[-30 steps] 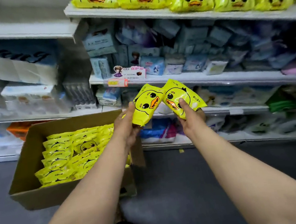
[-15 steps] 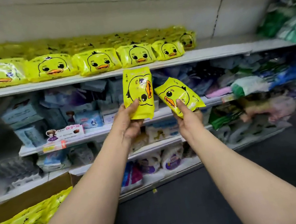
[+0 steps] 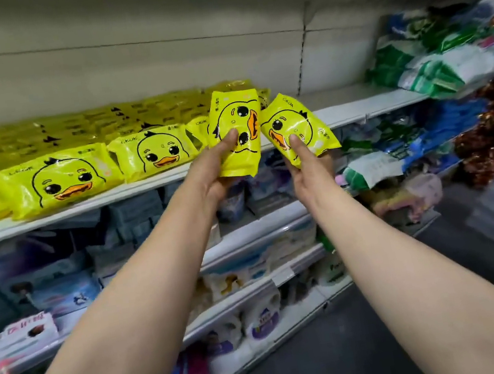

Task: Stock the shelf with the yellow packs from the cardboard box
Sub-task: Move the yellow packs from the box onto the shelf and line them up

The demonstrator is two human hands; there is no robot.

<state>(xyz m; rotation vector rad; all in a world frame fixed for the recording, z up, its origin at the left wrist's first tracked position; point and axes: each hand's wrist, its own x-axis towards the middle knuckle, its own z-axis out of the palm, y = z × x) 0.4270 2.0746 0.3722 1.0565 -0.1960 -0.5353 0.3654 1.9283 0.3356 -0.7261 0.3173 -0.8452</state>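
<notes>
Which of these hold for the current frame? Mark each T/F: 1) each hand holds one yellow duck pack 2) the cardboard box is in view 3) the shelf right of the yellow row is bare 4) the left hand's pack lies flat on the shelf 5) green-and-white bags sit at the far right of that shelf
1) True: the left hand grips one yellow pack, the right hand grips another pack.
2) False: no box shows in this frame.
3) True: the shelf is bare between the yellow row and the bags.
4) False: it is held upright in front of the shelf.
5) True: green-and-white bags.
</notes>
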